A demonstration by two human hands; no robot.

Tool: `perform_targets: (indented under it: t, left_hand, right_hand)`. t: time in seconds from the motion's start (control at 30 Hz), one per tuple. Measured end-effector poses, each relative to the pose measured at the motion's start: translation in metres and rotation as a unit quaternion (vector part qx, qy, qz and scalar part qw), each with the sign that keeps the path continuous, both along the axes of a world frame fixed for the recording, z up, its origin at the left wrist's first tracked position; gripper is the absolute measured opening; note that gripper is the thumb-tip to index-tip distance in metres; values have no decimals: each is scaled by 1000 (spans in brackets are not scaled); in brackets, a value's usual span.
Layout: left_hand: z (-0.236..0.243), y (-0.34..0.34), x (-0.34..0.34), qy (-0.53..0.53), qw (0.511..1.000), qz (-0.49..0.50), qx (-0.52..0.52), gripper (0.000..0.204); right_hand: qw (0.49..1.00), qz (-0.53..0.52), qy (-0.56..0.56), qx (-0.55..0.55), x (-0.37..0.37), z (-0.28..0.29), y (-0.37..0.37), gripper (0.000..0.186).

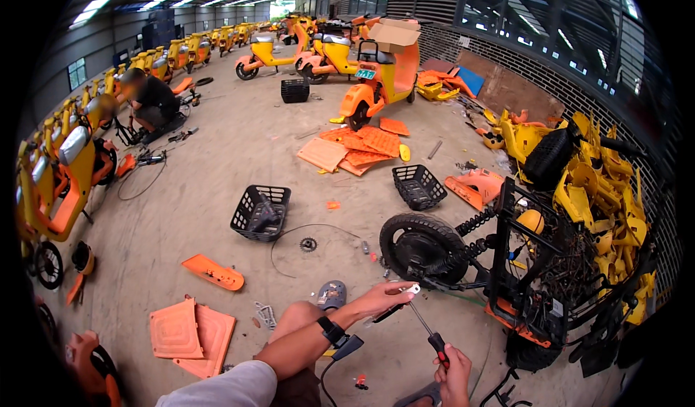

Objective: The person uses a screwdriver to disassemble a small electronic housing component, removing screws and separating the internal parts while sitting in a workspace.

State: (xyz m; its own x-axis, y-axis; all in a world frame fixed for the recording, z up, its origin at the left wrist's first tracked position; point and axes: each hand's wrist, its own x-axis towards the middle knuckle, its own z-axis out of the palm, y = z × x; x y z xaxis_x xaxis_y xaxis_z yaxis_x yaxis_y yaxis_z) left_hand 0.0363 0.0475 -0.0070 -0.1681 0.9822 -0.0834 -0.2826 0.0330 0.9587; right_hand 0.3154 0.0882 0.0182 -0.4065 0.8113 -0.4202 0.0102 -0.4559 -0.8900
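Nearest, the right hand (455,376) has its fingers closed around a red-and-black screwdriver (437,347). Just left and farther, the left hand (380,300) pinches a small white-ended part (413,289) between thumb and fingers, nearly closed. The screwdriver's tip is at or close to this part; whether it touches, or anything has been loosened, I cannot tell, so this step seems unfinished.

To the left on the floor, two orange panels (174,329) lie overlapping, already separate from any scooter. To the right, the black scooter frame (501,251) looks largely bare of its shell, so much of the stripping seems done; the wheel (423,249), shock absorbers (476,224) and an orange strip (515,321) remain on it.

Farther, a loose sprocket (309,245) and two black baskets (251,225) lie apart from the frame, with a heap of yellow panels (583,182) at right. Beyond the stacked orange panels (365,145), an orange scooter (378,85) stands with its bodywork on, apparently not yet dismantled.
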Motion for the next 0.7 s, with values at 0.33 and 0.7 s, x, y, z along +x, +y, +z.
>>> perform_targets:
  t: [0.33,0.7]
  left_hand:
    - [-28,-6,-30,46,997,61,21,57]
    - [-33,-31,-62,-180,981,59,51,45]
  right_hand:
    - [952,40,-137,272,-31,-38,2,17]
    - [968,183,-122,120,-93,-17,-22,22]
